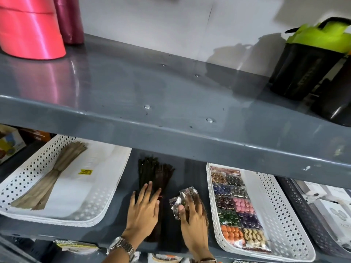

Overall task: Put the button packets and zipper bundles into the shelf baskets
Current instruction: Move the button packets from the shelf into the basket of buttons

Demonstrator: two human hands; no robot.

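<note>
Zipper bundle (152,179) lies under flat, spread left-hand fingers (145,192); right-hand fingers (191,205) pinch a crinkled button packet (182,200).

overhang: upper shelf (171,133) | lane between white baskets (62,220) (269,202): dark zipper bundle (152,179)

Dark zipper bundle (152,179) on shelf, crinkled button packet (182,201) beside

So on the lower shelf (121,221) there's a basket (22,183) on the left with a zipper bundle (51,175) in it, another zipper bundle (152,175) lying loose in the middle, and button packets (235,209) in the right basket (269,211).
</note>
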